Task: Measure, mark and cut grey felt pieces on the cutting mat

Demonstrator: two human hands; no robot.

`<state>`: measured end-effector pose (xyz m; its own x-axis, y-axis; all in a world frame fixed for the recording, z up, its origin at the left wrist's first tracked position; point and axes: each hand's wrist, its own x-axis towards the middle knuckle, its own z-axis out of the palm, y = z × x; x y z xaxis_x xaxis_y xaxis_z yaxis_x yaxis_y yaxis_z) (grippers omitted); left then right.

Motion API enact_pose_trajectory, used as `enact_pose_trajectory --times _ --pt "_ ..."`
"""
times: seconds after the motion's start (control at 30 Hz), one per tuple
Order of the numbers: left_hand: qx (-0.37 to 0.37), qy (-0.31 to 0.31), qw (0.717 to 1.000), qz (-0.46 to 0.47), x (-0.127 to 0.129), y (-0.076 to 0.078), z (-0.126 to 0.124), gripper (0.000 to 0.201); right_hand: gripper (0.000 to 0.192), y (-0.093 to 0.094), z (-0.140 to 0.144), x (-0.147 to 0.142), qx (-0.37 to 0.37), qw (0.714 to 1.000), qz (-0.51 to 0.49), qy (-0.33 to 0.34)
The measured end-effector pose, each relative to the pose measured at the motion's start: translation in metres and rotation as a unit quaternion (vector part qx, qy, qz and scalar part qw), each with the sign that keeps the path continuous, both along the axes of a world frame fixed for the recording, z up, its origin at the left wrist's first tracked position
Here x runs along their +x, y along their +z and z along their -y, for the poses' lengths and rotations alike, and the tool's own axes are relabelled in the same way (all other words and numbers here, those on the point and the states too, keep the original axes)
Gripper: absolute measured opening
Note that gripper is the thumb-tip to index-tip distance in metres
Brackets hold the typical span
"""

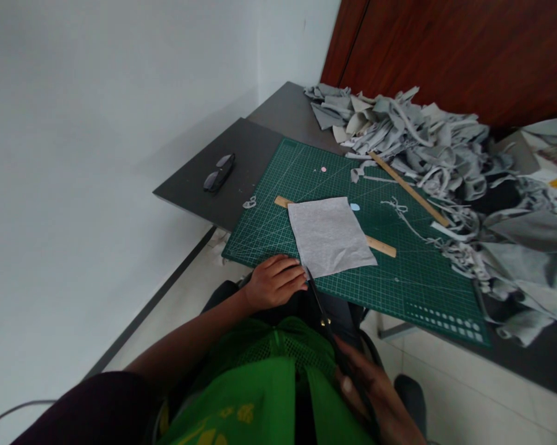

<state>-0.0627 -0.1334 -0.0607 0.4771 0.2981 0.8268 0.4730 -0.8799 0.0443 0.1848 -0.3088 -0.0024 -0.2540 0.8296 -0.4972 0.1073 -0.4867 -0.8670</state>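
Observation:
A square of light grey cloth (pixel 332 235) lies on the green cutting mat (pixel 269 225), over a wooden ruler (pixel 381 246) that shows at both sides. My left hand (pixel 277 283) is closed at the cloth's near left corner, the fingers together along its edge; the fingertips' exact grip is partly hidden. In my right hand (pixel 373 386), close to my body, is a pair of long black scissors (pixel 317 298) with a brass-coloured pivot. Their blades point away from me, and the tips meet the cloth's near corner beside my left fingertips.
A large heap of grey cloth scraps (pixel 412 133) covers the table's back and right. A second wooden ruler (pixel 410 190) lies beside it. Glasses (pixel 220 173) rest on the dark board (pixel 190 182) at left. A white wall (pixel 120 93) borders the left side.

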Motion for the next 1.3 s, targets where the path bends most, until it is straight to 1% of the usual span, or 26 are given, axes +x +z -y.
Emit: enact_pose_trajectory --times 0.23,0.33,0.43,0.57,0.67,0.7,0.73,0.83,0.87,0.93,1.03,1.2,1.3 --pt "0.006 -0.002 1.000 0.008 0.001 0.000 0.000 0.012 0.070 -0.005 0.003 0.001 0.013 1.000 0.011 -0.003" --pt "0.007 -0.001 1.000 0.006 0.001 0.000 -0.001 0.012 0.068 -0.006 0.003 0.001 0.031 0.999 0.024 0.004" --pt "0.008 -0.001 1.000 0.005 0.001 -0.001 -0.001 0.013 0.067 -0.008 0.003 0.001 0.032 0.999 0.034 0.014" --pt "0.004 -0.004 1.000 -0.001 0.000 -0.003 -0.001 0.011 0.071 -0.012 0.004 0.000 0.024 0.999 0.033 0.011" --pt "-0.005 0.000 1.000 -0.004 0.000 -0.001 0.000 0.011 0.077 -0.010 0.004 -0.003 0.005 1.000 0.018 -0.003" --pt "-0.016 0.011 1.000 -0.008 0.001 0.000 0.000 0.015 0.078 -0.007 0.004 -0.004 -0.005 1.000 0.008 -0.012" --pt "-0.030 0.029 0.999 -0.015 0.001 0.002 0.001 0.024 0.078 -0.004 0.003 -0.005 -0.015 1.000 -0.003 -0.022" --pt "-0.062 0.083 0.993 -0.054 0.003 0.006 0.003 0.054 0.077 0.007 0.003 -0.008 -0.040 0.997 -0.038 -0.055" --pt "-0.062 0.089 0.992 -0.065 0.003 0.007 0.004 0.057 0.076 0.009 0.004 -0.008 -0.044 0.996 -0.042 -0.065" --pt "-0.051 0.086 0.992 -0.073 0.003 0.006 0.004 0.051 0.075 0.011 0.005 -0.007 -0.045 0.995 -0.035 -0.081" --pt "-0.045 0.083 0.993 -0.064 0.002 0.003 0.004 0.043 0.072 0.011 0.006 -0.004 -0.046 0.995 -0.006 -0.089" --pt "-0.040 0.087 0.994 -0.058 0.001 0.003 0.003 0.039 0.071 0.012 0.001 -0.007 -0.037 0.994 0.029 -0.096" --pt "-0.036 0.089 0.994 -0.055 0.001 0.003 0.003 0.039 0.072 0.014 -0.005 -0.011 -0.034 0.995 0.028 -0.094"
